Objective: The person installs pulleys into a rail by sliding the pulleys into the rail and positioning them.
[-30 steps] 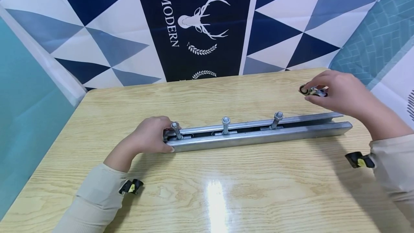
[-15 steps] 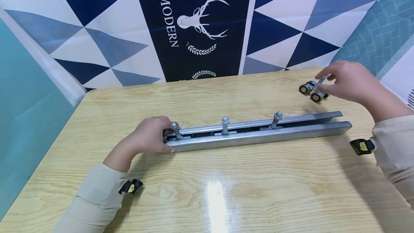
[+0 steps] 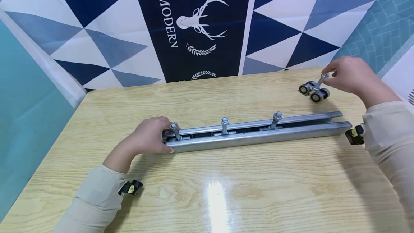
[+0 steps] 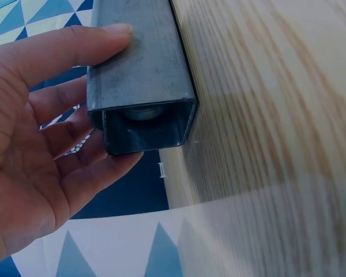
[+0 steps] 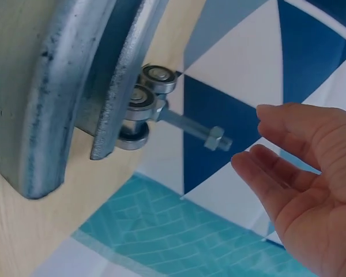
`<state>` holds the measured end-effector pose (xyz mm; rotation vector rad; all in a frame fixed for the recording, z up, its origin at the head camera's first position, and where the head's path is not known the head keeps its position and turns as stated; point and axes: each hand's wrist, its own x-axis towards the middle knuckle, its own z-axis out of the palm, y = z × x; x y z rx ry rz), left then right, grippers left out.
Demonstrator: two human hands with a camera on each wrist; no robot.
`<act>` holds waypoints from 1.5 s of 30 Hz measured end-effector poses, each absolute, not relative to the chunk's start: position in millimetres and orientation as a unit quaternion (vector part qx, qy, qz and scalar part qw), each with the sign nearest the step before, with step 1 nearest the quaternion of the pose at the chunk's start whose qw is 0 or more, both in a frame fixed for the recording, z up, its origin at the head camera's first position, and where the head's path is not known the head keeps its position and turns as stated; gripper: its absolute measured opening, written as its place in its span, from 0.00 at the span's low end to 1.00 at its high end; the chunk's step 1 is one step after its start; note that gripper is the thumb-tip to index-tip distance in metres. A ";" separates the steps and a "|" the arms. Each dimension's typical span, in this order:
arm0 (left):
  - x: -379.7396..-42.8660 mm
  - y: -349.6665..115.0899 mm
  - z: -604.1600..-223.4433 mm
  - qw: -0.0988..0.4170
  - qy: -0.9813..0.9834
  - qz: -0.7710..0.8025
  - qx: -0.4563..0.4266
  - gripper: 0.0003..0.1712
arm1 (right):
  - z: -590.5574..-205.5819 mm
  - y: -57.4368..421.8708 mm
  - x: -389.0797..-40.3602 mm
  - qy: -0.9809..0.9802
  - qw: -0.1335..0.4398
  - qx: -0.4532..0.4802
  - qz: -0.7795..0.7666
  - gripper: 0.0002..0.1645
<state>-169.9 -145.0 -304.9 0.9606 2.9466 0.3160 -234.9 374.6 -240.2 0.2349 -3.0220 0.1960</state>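
The left hand (image 3: 149,135) grips the left end of a galvanized steel C-channel track (image 3: 258,136), thumb on its near wall and fingers round the far side. In the left wrist view, the thumb (image 4: 112,43) lies on the metal and a roller shows dimly inside the open end (image 4: 147,124). Three bolts stand up from the track's slot. Behind its right end, a roller trolley (image 3: 315,91) rests on its wheels, its bolt upward. The right hand (image 3: 350,76) is beside the bolt tip. In the right wrist view, a gap separates the fingertips (image 5: 242,161) from the bolt's nut (image 5: 214,138).
The track lies across the wood-grain table (image 3: 181,190). A patterned cloth (image 3: 200,28) hangs behind the table's far edge. Each sleeve carries a black wrist mount, one near the track's right end.
The right hand first held the roller trolley sideways, then turned it upright and set it down behind the track. Now it has let go. The left hand stays put.
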 end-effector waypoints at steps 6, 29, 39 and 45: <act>-169.4 -146.1 -305.9 0.013 0.947 0.103 0.303 0.30 | -248.2 379.2 -246.9 -0.994 0.049 0.052 0.082 0.18; -172.9 -144.8 -305.7 0.005 0.948 0.102 0.301 0.29 | -256.1 377.0 -268.8 -0.986 0.013 -0.056 0.157 0.17; -172.2 -145.6 -305.9 0.005 0.948 0.102 0.302 0.29 | -253.2 373.3 -269.1 -0.984 0.016 -0.077 0.159 0.13; -173.8 -145.8 -307.4 0.005 0.946 0.103 0.306 0.29 | -251.3 377.4 -266.2 -0.985 0.006 -0.072 0.160 0.15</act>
